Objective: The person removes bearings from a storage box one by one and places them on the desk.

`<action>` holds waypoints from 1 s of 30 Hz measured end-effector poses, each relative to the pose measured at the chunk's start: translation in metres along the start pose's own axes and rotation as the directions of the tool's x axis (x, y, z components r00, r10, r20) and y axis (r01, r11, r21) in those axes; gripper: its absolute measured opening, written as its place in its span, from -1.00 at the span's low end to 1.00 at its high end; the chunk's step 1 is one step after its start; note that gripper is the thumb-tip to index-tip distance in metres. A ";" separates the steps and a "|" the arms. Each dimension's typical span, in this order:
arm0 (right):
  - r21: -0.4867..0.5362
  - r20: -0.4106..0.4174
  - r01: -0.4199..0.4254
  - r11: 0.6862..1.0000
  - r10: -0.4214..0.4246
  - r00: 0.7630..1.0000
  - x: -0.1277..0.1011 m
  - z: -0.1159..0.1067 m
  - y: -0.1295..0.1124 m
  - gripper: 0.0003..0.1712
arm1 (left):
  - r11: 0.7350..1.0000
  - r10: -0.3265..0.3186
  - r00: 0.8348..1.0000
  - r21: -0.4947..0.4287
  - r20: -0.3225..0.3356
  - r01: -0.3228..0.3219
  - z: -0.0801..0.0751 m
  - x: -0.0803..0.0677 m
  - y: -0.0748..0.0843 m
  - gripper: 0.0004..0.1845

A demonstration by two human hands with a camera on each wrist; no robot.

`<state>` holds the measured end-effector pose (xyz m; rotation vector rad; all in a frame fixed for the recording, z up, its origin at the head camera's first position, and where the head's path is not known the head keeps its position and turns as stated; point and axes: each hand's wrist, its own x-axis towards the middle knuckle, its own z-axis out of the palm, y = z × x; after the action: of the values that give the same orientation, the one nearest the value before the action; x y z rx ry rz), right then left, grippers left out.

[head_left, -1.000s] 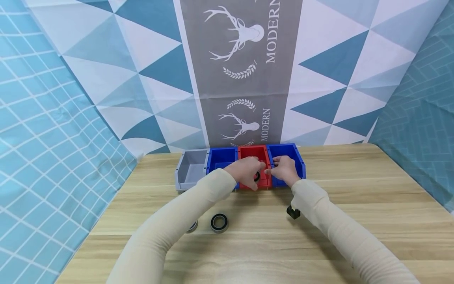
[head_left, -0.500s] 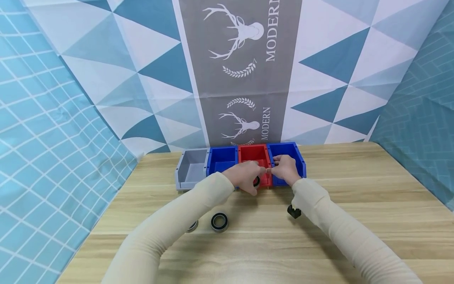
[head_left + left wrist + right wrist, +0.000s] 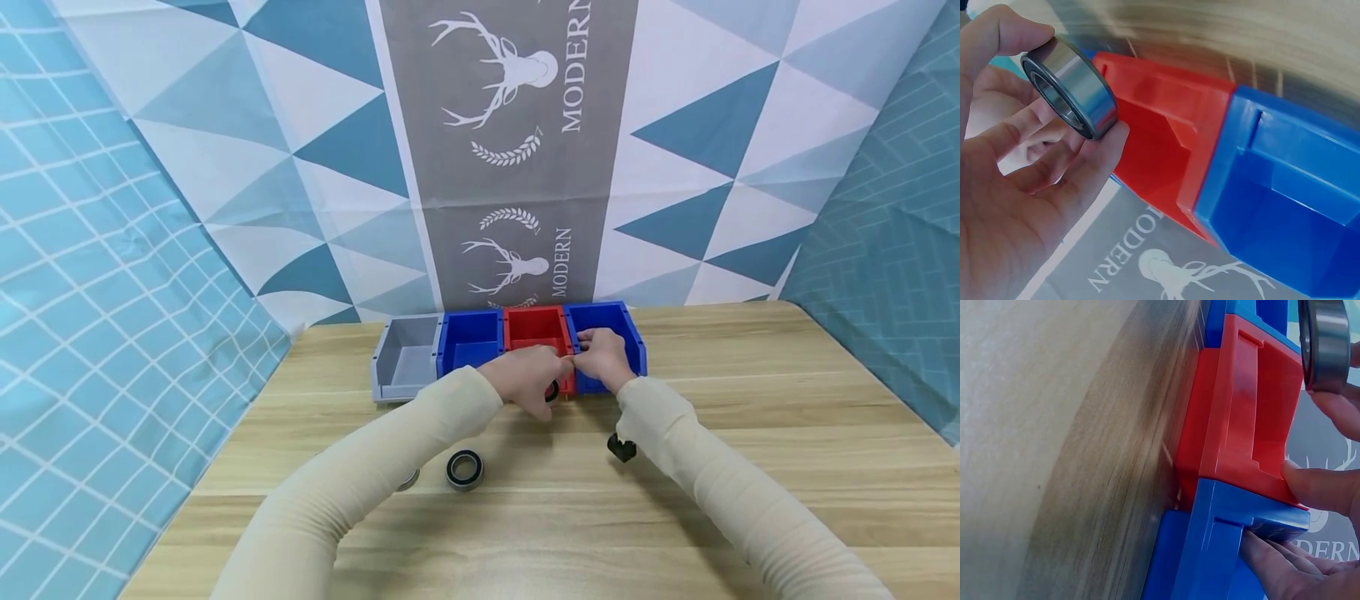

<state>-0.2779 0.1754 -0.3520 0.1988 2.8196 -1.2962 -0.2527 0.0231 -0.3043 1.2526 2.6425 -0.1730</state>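
My left hand (image 3: 531,377) holds a ball bearing (image 3: 1075,90) between thumb and fingertips, in front of the red bin (image 3: 1160,94). The bearing has a shiny steel outer ring and a dark side face. In the right wrist view that bearing (image 3: 1329,347) shows at upper right. My right hand (image 3: 602,358) pinches the adjoining walls of the red bin and the right blue bin (image 3: 1210,550). Its thumb (image 3: 1316,487) lies on the red side, and the other fingers reach inside the blue bin. In the head view the hands nearly meet at the fingertips.
A grey bin (image 3: 408,358) and another blue bin (image 3: 471,337) complete the row at the back of the wooden table (image 3: 570,533). One bearing (image 3: 464,470) lies in front; another (image 3: 408,479) is partly behind the left sleeve. A small black object (image 3: 621,447) shows beside the right forearm.
My left hand moves slightly left and toward me, then back right, with the bearing still held. The right hand keeps its place at the bin walls.
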 end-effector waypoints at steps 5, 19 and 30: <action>0.002 -0.004 -0.001 1.000 0.001 1.000 0.001 -0.001 0.002 -0.33 | 1.000 0.018 0.999 0.013 0.040 -0.018 0.001 -0.001 0.007 -0.47; -0.027 -0.009 0.008 1.000 -0.009 1.000 0.001 -0.001 0.003 -0.29 | 0.991 0.078 0.995 0.105 0.053 -0.084 0.010 -0.003 0.018 -0.56; -0.024 -0.003 -0.008 1.000 0.008 1.000 0.000 0.001 0.001 -0.30 | 0.991 0.101 0.993 0.077 0.065 -0.106 0.016 -0.008 0.026 -0.45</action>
<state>-0.2780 0.1748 -0.3532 0.2121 2.8322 -1.2612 -0.2251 0.0305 -0.3181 1.3830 2.5348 -0.2988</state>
